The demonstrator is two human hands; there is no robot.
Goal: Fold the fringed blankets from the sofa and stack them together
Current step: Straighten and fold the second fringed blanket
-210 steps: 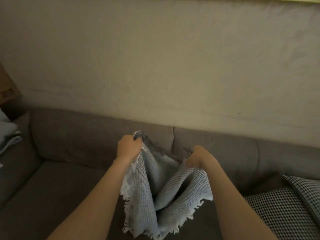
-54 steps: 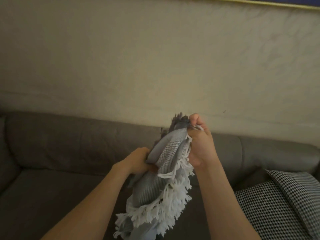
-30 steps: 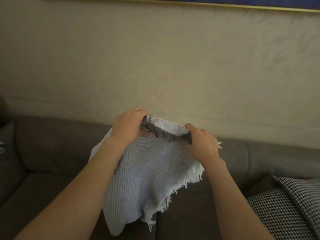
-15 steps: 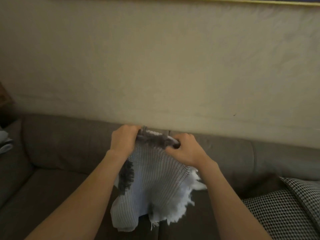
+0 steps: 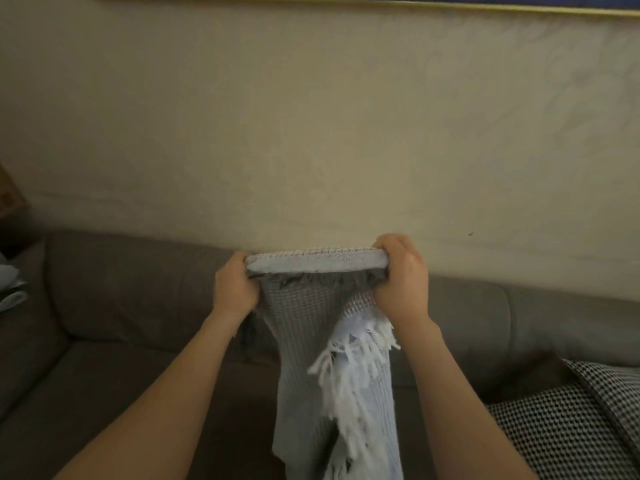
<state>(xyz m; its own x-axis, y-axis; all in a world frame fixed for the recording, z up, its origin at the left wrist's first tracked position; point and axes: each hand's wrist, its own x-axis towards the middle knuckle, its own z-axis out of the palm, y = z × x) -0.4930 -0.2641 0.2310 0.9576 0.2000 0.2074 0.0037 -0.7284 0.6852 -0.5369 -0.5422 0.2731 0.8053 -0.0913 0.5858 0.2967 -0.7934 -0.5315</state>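
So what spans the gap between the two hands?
Head view: the folded top edge of the fringed blanket, stretched between left hand and right hand.

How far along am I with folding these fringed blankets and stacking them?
Done: the blanket already looks doubled over, several layers bunched at its top edge. In hand: your left hand and right hand pinch that edge taut above the sofa, white fringe hanging loose. Left: finish folding it and stack it; no stack shows here.
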